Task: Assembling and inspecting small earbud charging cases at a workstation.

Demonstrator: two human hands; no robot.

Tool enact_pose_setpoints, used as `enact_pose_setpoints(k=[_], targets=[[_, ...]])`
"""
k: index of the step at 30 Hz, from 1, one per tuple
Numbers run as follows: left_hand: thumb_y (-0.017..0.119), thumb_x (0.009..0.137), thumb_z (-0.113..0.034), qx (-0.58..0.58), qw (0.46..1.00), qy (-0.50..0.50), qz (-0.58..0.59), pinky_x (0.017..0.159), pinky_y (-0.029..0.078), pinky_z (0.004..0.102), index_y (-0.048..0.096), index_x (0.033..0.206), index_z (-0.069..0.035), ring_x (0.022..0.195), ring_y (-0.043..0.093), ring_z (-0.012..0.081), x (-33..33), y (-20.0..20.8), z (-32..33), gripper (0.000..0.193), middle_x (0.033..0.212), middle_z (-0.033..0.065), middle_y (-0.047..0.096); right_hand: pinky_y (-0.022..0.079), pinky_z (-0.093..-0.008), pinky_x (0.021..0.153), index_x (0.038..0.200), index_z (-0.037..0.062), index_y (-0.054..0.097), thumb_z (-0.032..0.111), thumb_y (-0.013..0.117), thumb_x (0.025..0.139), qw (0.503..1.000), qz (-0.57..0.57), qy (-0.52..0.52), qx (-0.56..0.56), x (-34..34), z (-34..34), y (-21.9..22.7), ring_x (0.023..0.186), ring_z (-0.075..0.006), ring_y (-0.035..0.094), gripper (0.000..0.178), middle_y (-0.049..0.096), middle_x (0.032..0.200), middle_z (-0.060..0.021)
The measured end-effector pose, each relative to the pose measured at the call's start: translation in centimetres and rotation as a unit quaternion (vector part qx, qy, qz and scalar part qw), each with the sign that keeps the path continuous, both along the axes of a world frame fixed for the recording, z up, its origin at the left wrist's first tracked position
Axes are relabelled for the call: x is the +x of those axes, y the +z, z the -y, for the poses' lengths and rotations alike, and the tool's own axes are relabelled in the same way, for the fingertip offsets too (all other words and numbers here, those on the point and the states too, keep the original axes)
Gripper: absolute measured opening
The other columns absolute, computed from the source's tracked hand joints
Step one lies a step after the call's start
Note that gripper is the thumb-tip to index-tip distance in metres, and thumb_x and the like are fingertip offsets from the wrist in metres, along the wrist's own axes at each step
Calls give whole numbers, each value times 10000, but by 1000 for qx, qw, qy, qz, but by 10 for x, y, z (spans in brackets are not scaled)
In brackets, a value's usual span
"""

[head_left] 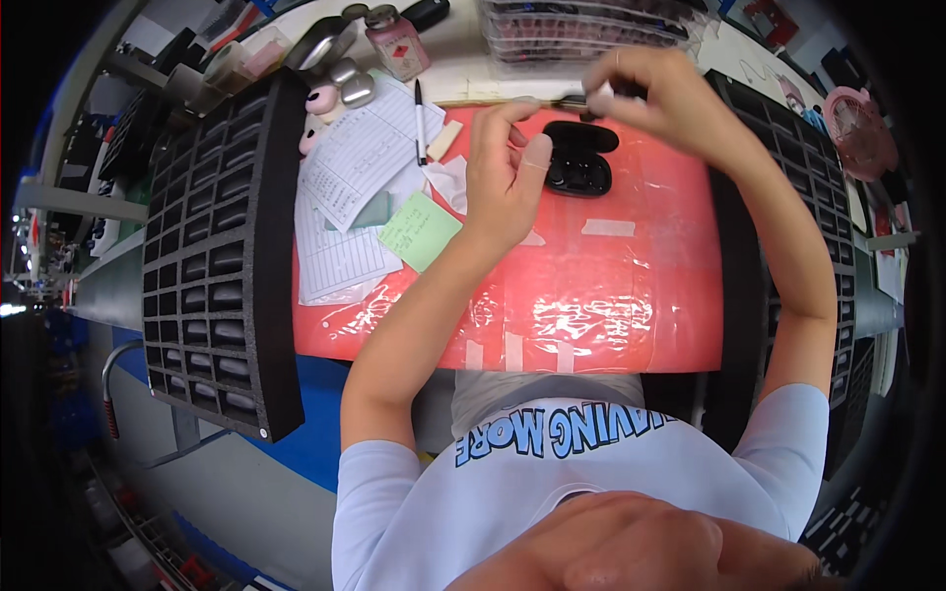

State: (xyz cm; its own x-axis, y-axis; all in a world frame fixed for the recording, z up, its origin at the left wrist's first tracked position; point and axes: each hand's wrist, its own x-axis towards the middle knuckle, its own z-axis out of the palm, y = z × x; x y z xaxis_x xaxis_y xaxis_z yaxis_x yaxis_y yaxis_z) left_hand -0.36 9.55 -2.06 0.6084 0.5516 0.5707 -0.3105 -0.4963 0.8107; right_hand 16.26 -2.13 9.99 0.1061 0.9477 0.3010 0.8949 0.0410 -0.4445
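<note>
A black earbud charging case [581, 177] lies with its lid raised on the red mat [641, 266], and dark rounded shapes show in its wells. Just left of the case is my left hand [505, 172], thumb and forefinger apart and the other fingers curled, with nothing seen between them. Beyond the case on the right, my right hand [662, 103] hovers with its fingers bent together. Something small and whitish shows at those fingertips, too blurred to name. A small dark item [572, 101] lies at the mat's far edge.
Black foam trays with many cells [212, 286] flank the mat on both sides. Papers [360, 158], a pen [421, 123] and a green sticky note [419, 231] lie left. Behind stand a pinkish bottle [396, 44] and stacked clear plastic trays [581, 34]. A pink fan [859, 128] is far right.
</note>
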Motion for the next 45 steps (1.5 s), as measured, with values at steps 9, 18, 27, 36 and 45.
enact_pose_setpoints(k=[9, 18, 27, 36, 45], targets=[[526, 939, -118, -369, 865, -269, -208, 668, 444, 248, 534, 1166, -44, 784, 574, 130, 3, -17, 14, 238, 925, 62, 620, 460, -235, 708, 959, 14, 627, 116, 607, 880, 914, -376, -23, -149, 6, 33, -81, 778, -96, 574, 130, 628, 862, -10], [501, 911, -35, -569, 749, -334, -62, 748, 465, 276, 477, 1297, -33, 842, 557, 143, 6, -22, -3, 387, 984, 55, 599, 463, -237, 791, 1188, 10, 563, 85, 502, 880, 815, -572, 3, -93, 26, 29, -100, 832, -87, 563, 322, 608, 963, -26], [533, 882, -10, -555, 757, -338, -65, 785, 467, 283, 445, 1329, -27, 859, 558, 147, 5, -16, -2, 455, 990, 52, 596, 416, -210, 787, 1218, 51, 541, 87, 515, 910, 858, -508, -70, -30, 31, 29, -108, 938, -54, 530, 311, 613, 1072, -2], [523, 878, 14, -500, 801, -324, -59, 797, 466, 289, 434, 1318, -22, 868, 561, 148, 4, -15, 0, 451, 1001, 67, 600, 426, -209, 792, 1232, 60, 524, 119, 529, 932, 861, -503, -65, -30, 25, 31, -102, 1024, -72, 558, 306, 627, 1131, -28], [523, 882, -6, -487, 822, -286, -75, 809, 476, 295, 447, 1296, 0, 861, 570, 159, 5, -12, 2, 421, 984, 86, 613, 437, -216, 792, 1239, 50, 511, 151, 544, 944, 853, -517, -58, -39, 24, 30, -105, 994, -80, 570, 314, 632, 1127, -48]])
